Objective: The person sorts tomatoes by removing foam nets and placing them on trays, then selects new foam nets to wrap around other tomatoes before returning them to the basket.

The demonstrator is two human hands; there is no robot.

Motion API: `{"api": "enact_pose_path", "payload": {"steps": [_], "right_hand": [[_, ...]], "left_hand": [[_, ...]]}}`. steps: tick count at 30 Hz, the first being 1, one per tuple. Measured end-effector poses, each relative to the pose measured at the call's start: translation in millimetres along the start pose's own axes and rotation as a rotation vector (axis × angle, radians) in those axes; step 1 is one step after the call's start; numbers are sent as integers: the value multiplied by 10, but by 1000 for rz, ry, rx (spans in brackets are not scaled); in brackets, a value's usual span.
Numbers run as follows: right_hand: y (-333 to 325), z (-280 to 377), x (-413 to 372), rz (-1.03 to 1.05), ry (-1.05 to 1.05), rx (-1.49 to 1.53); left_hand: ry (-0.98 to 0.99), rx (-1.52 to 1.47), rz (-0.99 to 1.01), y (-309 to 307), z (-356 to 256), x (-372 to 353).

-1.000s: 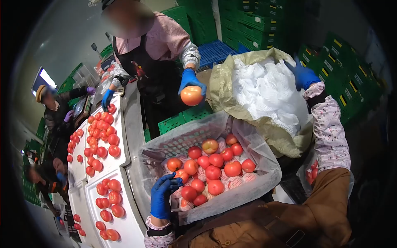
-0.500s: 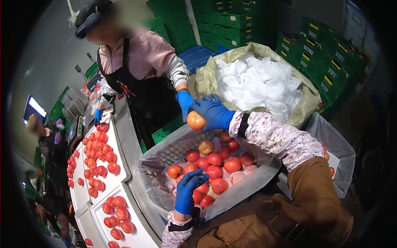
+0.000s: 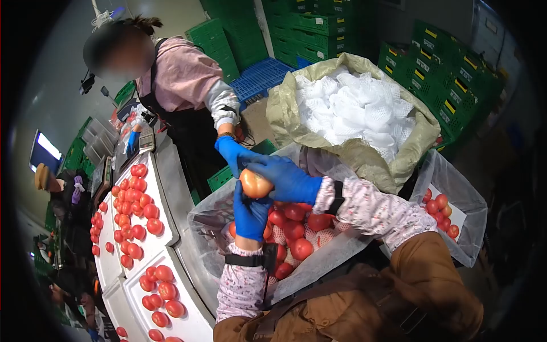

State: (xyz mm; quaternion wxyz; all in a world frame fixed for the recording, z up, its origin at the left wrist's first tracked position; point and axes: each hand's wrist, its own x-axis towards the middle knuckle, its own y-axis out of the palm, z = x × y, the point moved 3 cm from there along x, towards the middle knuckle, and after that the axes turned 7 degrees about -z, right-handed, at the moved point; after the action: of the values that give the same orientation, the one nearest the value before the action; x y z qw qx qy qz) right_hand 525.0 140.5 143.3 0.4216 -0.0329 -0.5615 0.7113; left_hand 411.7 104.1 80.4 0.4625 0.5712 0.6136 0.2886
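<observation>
An orange-red tomato [image 3: 256, 183] is held above the lined crate, paler than the ones below it. My right hand [image 3: 286, 178], in a blue glove, wraps round its right side. My left hand [image 3: 249, 214], also gloved in blue, grips it from below. A co-worker's blue-gloved hand [image 3: 232, 153] reaches in from the upper left, and its fingertips meet my right hand near the tomato's top. Under my hands, the plastic-lined crate [image 3: 205, 219] holds several red tomatoes [image 3: 301, 248], some in foam nets.
White trays [image 3: 149, 257] of red tomatoes stand at left. An open sack [image 3: 279, 108] of white foam nets sits behind the crate. Right of it is a plastic-lined container [image 3: 468, 228] with tomatoes. Green crates [image 3: 456, 85] are stacked behind. The co-worker in a black apron stands upper left.
My left hand has risen from the crate to the tomato. My right hand has moved slightly down and left with it. The co-worker leans in, hand lower and further left.
</observation>
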Motion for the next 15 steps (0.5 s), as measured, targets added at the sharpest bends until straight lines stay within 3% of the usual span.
{"api": "enact_pose_path", "payload": {"steps": [3, 5, 8, 12, 15], "right_hand": [[-93, 99, -351, -295, 18, 570], [-91, 185, -625, -329, 104, 579], [-229, 255, -900, -361, 235, 557], [-608, 252, -1241, -371, 304, 689], [-875, 230, -1494, -449, 195, 405]], "left_hand": [[-16, 74, 3, 135, 102, -366], [-93, 76, -7, 258, 276, -579], [-138, 114, -172, 398, 555, -711], [-277, 203, 6, 486, 835, -741], [-115, 339, -5, 640, 967, -739]]}}
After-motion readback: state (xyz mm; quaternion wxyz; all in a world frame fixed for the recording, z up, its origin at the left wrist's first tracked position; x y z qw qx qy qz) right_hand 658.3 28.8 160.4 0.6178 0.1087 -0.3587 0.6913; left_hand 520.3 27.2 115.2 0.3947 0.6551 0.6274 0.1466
